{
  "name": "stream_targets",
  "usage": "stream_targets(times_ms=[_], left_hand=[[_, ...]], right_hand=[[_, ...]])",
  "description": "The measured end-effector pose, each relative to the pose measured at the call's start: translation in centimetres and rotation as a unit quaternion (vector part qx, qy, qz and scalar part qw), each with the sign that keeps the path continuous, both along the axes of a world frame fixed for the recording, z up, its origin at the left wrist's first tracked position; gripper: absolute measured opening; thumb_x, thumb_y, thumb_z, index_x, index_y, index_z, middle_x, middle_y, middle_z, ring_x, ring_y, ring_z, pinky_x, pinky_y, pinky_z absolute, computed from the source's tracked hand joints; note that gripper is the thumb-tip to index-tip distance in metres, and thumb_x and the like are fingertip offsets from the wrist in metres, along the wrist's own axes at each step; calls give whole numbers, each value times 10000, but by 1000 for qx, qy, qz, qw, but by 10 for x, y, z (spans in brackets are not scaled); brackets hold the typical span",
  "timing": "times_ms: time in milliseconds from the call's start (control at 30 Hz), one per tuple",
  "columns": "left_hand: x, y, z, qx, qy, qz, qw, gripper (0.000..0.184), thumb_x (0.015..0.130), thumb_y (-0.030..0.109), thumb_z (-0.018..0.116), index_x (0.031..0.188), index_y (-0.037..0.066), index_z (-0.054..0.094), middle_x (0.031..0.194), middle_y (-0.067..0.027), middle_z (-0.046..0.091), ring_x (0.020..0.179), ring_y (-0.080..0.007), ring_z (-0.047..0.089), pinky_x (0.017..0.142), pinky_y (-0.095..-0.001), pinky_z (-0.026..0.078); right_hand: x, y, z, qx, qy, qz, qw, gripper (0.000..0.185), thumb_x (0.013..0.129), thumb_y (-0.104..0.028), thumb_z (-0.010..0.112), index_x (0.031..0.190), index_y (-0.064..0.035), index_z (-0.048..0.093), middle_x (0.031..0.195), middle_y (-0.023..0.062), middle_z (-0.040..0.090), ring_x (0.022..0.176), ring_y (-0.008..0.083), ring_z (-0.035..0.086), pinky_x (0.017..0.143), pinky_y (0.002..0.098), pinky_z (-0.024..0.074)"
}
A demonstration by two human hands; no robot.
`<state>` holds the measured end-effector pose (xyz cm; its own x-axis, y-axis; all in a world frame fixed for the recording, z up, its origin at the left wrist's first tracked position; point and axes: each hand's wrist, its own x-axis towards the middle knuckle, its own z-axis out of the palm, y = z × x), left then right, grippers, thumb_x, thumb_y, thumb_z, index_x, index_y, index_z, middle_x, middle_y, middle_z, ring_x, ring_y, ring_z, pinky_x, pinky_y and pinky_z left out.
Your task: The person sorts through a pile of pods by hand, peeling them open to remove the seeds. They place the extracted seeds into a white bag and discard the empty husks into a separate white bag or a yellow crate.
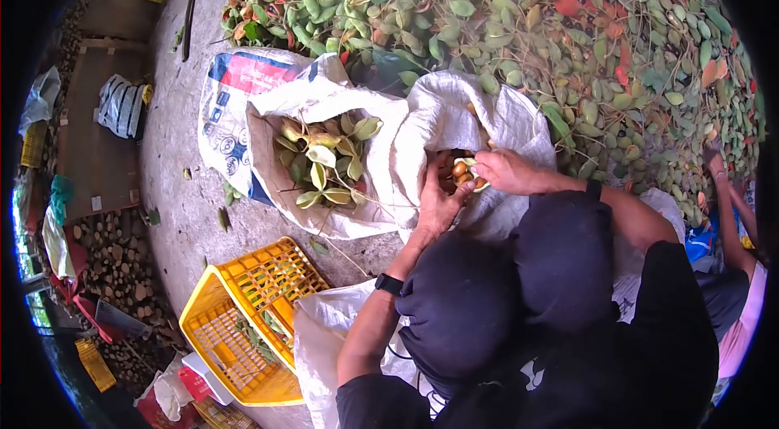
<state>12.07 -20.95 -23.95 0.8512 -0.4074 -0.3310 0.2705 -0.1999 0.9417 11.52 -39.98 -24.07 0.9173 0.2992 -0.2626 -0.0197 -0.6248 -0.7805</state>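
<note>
Over the open mouth of a white woven sack (519, 109), my two hands meet around a split green pod (480, 183) with round brown seeds (462, 169) showing in it. My left hand (442, 200) curls around the pod's near left side, thumb by the seeds. From the right, my right hand (507, 173) pinches its pale edge; the fingertips are partly hidden. More brown seeds appear inside the sack under my hands. Touching it on the left, a second woven sack (377, 117) holds opened green husks (320, 161) and stems.
A large heap of green pods (487, 15) with some red husks lies beyond the sacks. A yellow crate (223, 340) sits tilted at lower left. Another person's arm (726, 210) reaches into the heap at right. Cut logs (122, 267) are stacked far left.
</note>
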Motion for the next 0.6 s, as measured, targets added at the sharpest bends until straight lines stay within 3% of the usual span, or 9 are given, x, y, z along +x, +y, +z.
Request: stream_targets(times_ms=[67, 133, 167, 333, 433, 467, 533, 567, 600], left_hand=[[6, -2, 2, 11, 71, -14, 997, 586, 795, 130, 699, 1277, 35, 380, 1153, -186, 510, 995, -254, 564, 853, -339, 488], [9, -6, -2, 147, -100, -132, 975, 556, 774, 160, 692, 1237, 30, 411, 1140, -213, 487, 1061, -325, 512, 908, -387, 441], [9, -11, -7, 143, -95, -111, 979, 519, 741, 149, 670, 1195, 43, 441, 1134, -245, 458, 1091, -401, 450, 937, -423, 397], [18, -12, -22, 175, -153, -133, 963, 436, 736, 89, 620, 1144, 52, 472, 1034, -245, 518, 1008, -436, 488, 897, -428, 418], [19, -7, -25, 60, -90, -109, 988, 299, 806, 82, 579, 1091, 14, 521, 1009, -166, 596, 960, -302, 584, 857, -351, 458], [16, -5, -24, 60, -89, -109, 988, 299, 806, 82, 579, 1091, 14, 521, 1009, -166, 596, 960, -302, 584, 857, -351, 458], [17, 2, -14, -81, 197, 97, 972, 250, 866, 85, 541, 1096, -10, 521, 1021, -104, 599, 1006, -219, 567, 877, -313, 459], [21, 10, -24, 39, 170, 31, 984, 302, 877, 31, 532, 1164, -27, 456, 1008, -87, 593, 1032, -202, 553, 899, -305, 456], [17, 11, -36, 41, 166, 27, 985, 302, 877, 31, 532, 1164, -27, 456, 1008, -87, 593, 1032, -202, 553, 899, -305, 456]], right_hand=[[-1, -3, 8, -12, 50, 18, 998, 266, 931, -259, 452, 883, -18, 556, 806, 218, 596, 723, 390, 577, 650, 461, 440], [-1, -4, 9, -13, 68, 28, 997, 273, 934, -266, 447, 896, -19, 559, 796, 215, 592, 728, 387, 576, 647, 466, 432], [-1, -3, 11, 1, 71, 26, 997, 278, 935, -268, 445, 898, -18, 560, 792, 216, 589, 724, 390, 573, 649, 466, 429], [-1, -3, 4, 52, 26, 22, 998, 266, 931, -249, 464, 823, -8, 501, 663, 202, 538, 647, 389, 547, 585, 447, 406], [-5, -11, -7, 17, 13, 62, 998, 258, 934, -245, 464, 825, -12, 496, 671, 192, 531, 634, 376, 539, 584, 435, 404], [-7, -16, -10, 29, -2, 39, 999, 254, 936, -243, 467, 828, -14, 494, 658, 175, 508, 615, 336, 528, 584, 414, 405], [1, -22, -1, 40, -21, 15, 999, 250, 937, -241, 470, 830, -17, 491, 645, 158, 486, 596, 295, 517, 583, 392, 407], [9, -27, 23, 42, 31, 0, 999, 258, 935, -257, 471, 886, -10, 528, 716, 168, 529, 653, 281, 542, 624, 384, 425], [15, -29, 43, 45, 82, -17, 995, 284, 933, -272, 473, 943, -3, 564, 787, 178, 572, 710, 266, 568, 666, 375, 443]])
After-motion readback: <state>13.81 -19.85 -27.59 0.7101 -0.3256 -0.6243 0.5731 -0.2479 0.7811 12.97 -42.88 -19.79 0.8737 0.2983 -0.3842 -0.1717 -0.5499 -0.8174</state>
